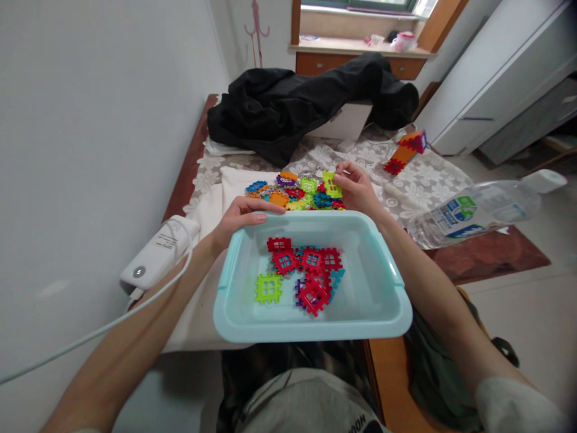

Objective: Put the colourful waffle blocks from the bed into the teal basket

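A light blue plastic bin [383,300] sits at the table's near edge, holding several red, green, purple and blue window-shaped building tiles [311,270]. My left hand [241,218] rests on the bin's far left rim, fingers together. Beyond the bin lies a pile of colourful tiles [293,195] on a lace cloth. My right hand [356,186] reaches into that pile and pinches a lime green tile [331,183] between thumb and fingers.
A clear water bottle [478,213] lies on its side at the right. A white power bank [160,252] with a cable sits at the left. A black jacket [306,102] covers the table's far end, and a small tower of joined tiles [406,153] lies near it.
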`<state>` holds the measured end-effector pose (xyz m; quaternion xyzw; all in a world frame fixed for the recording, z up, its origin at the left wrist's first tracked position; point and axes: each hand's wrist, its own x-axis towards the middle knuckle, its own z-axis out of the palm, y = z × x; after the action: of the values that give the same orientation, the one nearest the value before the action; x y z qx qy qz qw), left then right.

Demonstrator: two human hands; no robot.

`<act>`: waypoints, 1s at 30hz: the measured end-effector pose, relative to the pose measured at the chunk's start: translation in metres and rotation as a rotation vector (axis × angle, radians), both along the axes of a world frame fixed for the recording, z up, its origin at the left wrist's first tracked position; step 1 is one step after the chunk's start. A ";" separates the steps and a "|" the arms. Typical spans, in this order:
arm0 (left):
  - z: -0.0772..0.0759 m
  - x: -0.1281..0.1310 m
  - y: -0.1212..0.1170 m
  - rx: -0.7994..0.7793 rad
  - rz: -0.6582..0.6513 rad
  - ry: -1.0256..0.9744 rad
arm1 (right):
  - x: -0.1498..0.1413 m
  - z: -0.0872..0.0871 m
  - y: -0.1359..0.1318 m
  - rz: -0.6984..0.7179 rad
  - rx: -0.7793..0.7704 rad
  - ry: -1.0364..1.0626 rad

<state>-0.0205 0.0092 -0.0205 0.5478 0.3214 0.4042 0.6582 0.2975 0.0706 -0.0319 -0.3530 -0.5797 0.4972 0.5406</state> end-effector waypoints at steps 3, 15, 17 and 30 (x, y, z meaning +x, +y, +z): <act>-0.001 -0.001 0.002 -0.005 -0.003 0.010 | -0.003 0.011 -0.010 0.101 -0.021 0.124; 0.002 0.001 0.000 0.048 0.014 0.044 | 0.004 -0.022 0.008 0.033 0.409 -0.883; 0.002 0.000 0.000 0.045 0.012 0.037 | 0.005 -0.028 0.013 0.092 0.459 -1.019; -0.003 -0.002 0.003 0.017 -0.008 0.012 | 0.014 -0.030 0.015 -0.248 0.580 -1.007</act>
<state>-0.0227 0.0126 -0.0234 0.5571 0.3195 0.4011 0.6532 0.3115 0.0859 -0.0617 -0.4485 -0.8313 0.0228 0.3275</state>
